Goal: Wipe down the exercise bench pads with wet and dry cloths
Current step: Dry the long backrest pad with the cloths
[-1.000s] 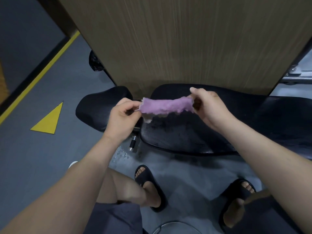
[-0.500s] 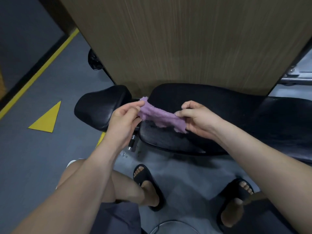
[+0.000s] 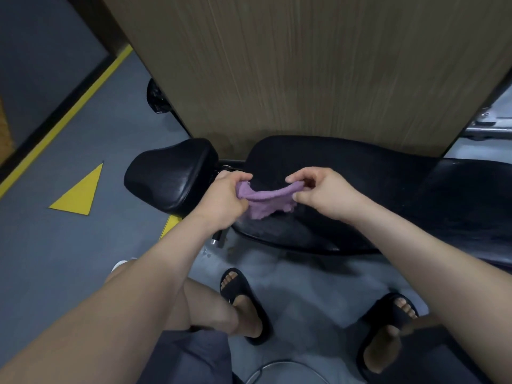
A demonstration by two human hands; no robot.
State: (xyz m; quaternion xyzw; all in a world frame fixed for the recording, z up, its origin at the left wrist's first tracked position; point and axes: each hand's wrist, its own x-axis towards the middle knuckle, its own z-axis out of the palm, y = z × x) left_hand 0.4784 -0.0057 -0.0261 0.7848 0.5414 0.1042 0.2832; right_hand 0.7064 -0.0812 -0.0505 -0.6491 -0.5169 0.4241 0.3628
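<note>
A purple cloth hangs stretched between my two hands, just above the front edge of the long black bench pad. My left hand pinches its left end and my right hand pinches its right end. The cloth sags in the middle, and its lower flap droops toward the pad. A smaller black seat pad sits to the left, apart from the long one, with a metal bracket in the gap.
A wooden panel rises right behind the bench. The grey floor carries yellow triangles and a yellow line at the left. My feet in black sandals stand below the bench. A metal ring shows at the bottom edge.
The cloth was held taut and high, then my hands came closer together and lower. It now sags between them over the pad's front edge.
</note>
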